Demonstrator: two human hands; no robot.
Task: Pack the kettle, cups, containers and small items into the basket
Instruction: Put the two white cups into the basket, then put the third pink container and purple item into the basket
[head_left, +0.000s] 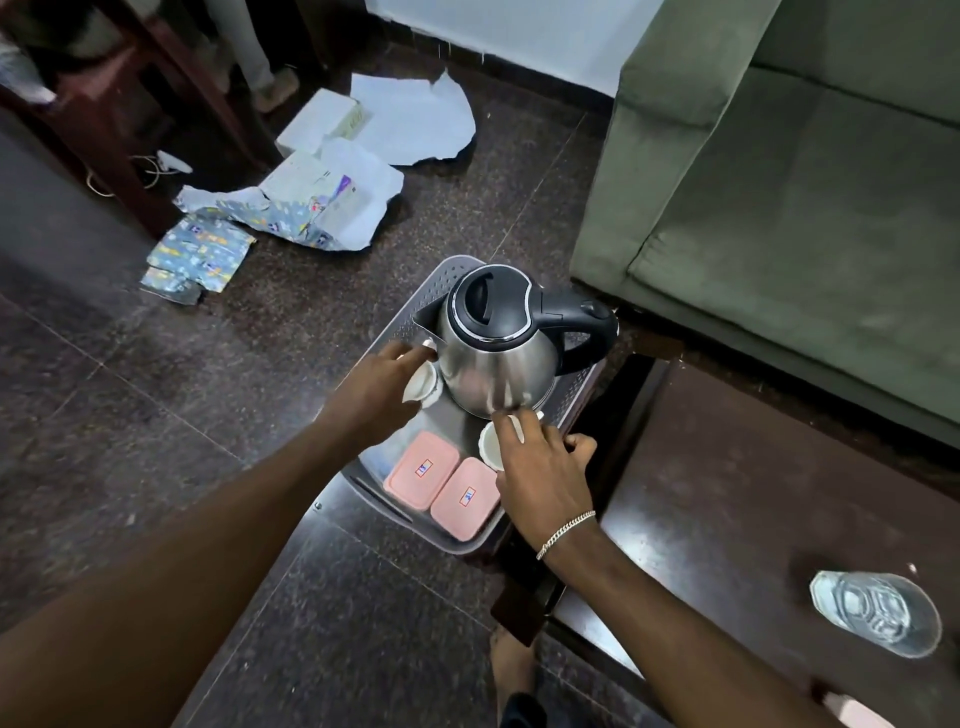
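**Both hands on cups, either side of the kettle**

Head view: the grey basket (457, 270) sits at the corner of a dark wooden table (727, 493), its long axis running away from the person toward the upper right. The steel kettle (498, 358) stands upright in the far half, its spout to the left and its black handle to the right. Two pink lidded containers (441, 480) lie side by side in the near end.

The relation that matters: each cup lies tight against the kettle's base, one per side, each under its own hand. The left hand (379, 389) curls its fingers over a white cup (423, 387) tilted against the kettle's left flank, just below the spout; it appears to be gripping it. The right hand (540, 467) rests fingers on the rim of a second white cup (491, 441), which stands between the kettle and the containers; whether it is clasped or only touched I cannot tell.

My guess is that the cups are being seated, and spare floor around the kettle is scarce.

A clear drinking glass (878, 613) stands well apart on the table's near right. A green sofa (779, 182) is behind, and torn wrapping paper (311, 202) lies on the dark speckled floor.
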